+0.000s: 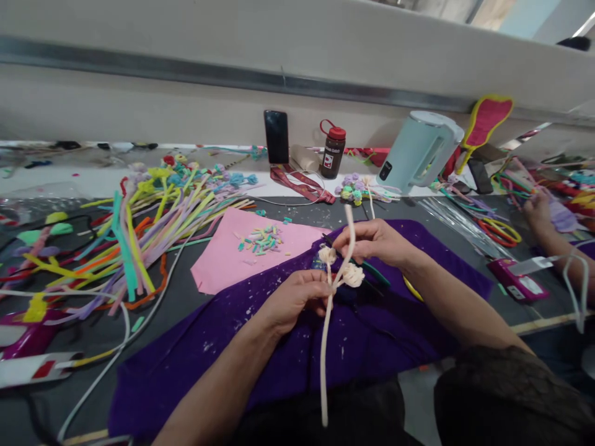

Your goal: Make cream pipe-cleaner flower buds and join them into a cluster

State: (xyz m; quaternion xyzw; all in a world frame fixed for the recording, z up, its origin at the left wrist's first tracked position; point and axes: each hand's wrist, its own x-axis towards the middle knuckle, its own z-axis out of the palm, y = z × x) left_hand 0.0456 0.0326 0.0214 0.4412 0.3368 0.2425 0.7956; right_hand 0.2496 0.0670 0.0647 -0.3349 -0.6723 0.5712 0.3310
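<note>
Left hand [297,296] pinched shut on cream pipe cleaner [328,322], steadying its curled buds. Right hand [372,241] closed around upper stem, both above purple cloth [260,347] to catch trimmings

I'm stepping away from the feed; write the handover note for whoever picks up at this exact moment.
Left hand: grip closed on the cream pipe cleaner just below its two rolled buds; the long tail hangs toward the body.
Right hand: pinching the same stem's upper end, which sticks up past the fingers.
Both hands are over the purple cloth. Pink sheet with cut scraps lies behind it, and the heap of coloured pipe cleaners is to the left.
Done: two buds formed on the stem.
Left: the straight upper end and long tail are unshaped.
Another person's hand is working at far right.
</note>
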